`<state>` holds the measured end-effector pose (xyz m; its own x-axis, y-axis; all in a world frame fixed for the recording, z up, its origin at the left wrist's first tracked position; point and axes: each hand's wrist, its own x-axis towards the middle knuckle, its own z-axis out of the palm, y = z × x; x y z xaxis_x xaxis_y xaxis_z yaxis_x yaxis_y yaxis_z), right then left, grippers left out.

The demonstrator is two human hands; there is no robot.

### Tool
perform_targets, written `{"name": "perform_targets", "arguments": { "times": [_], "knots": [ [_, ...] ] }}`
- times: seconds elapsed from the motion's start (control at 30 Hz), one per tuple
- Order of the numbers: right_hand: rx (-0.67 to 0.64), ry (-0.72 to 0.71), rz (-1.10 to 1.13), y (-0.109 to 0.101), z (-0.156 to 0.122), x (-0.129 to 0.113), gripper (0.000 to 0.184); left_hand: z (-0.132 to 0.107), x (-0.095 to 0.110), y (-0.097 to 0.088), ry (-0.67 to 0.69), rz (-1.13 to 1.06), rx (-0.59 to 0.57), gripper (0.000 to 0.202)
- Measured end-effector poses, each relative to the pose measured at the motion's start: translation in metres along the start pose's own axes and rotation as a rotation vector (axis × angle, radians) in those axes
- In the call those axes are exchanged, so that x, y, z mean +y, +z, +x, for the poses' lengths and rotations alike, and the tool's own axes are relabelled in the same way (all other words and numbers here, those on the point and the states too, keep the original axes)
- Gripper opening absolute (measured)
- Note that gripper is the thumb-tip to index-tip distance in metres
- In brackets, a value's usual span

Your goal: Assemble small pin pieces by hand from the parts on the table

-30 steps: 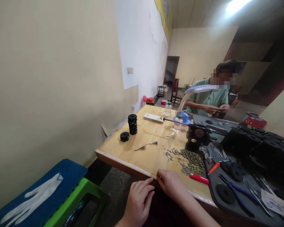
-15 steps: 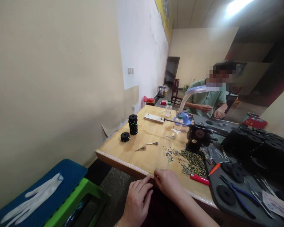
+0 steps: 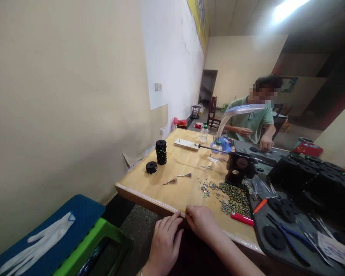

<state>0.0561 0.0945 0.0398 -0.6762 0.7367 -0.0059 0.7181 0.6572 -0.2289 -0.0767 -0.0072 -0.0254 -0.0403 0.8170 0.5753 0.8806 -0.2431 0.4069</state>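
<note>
My left hand (image 3: 165, 238) leans against the front edge of the wooden table (image 3: 149, 188), its fingers stretched out side by side with nothing visible in them. Beside it, my right hand (image 3: 202, 221) rests on the same edge with curled fingers; whatever they may close on is hidden. A measuring tape strip (image 3: 148, 199) runs along this edge. Beyond my right hand lie a spread of small metallic pieces (image 3: 235, 197) and a red-handled tool (image 3: 242, 219). Two small brush-like pieces (image 3: 171, 180) lie further in, left of the pile.
A stack of black discs (image 3: 161, 153) and a single black disc (image 3: 151, 167) stand on the left. A black clamp device (image 3: 238, 168), blue-handled pliers (image 3: 290, 237) and more discs occupy the right. Across the table sits a co-worker (image 3: 250, 122). A white glove (image 3: 43, 241) lies on a stool.
The co-worker's one hand has lowered onto the dark mat. My hands keep the same pose at the table edge; the view has shifted slightly.
</note>
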Motion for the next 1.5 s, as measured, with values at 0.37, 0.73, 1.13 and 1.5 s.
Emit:
{"name": "perform_targets", "arguments": {
  "times": [0.37, 0.73, 1.13, 1.5],
  "knots": [
    [-0.017, 0.043, 0.183, -0.005, -0.006, 0.012, 0.02, 0.005, 0.005, -0.003, 0.064, 0.225, -0.054, 0.041],
    [-0.022, 0.188, 0.296, -0.004, -0.033, 0.046, 0.019, 0.009, 0.011, 0.0, 0.082, 0.311, -0.03, 0.033],
    [0.087, 0.236, 0.27, -0.004, -0.062, 0.049, 0.015, 0.009, 0.009, 0.0, 0.111, 0.329, -0.048, 0.032],
    [0.122, 0.247, 0.159, 0.005, -0.067, 0.049, 0.01, 0.011, 0.017, -0.007, 0.04, 0.369, -0.178, 0.034]
  ]
}}
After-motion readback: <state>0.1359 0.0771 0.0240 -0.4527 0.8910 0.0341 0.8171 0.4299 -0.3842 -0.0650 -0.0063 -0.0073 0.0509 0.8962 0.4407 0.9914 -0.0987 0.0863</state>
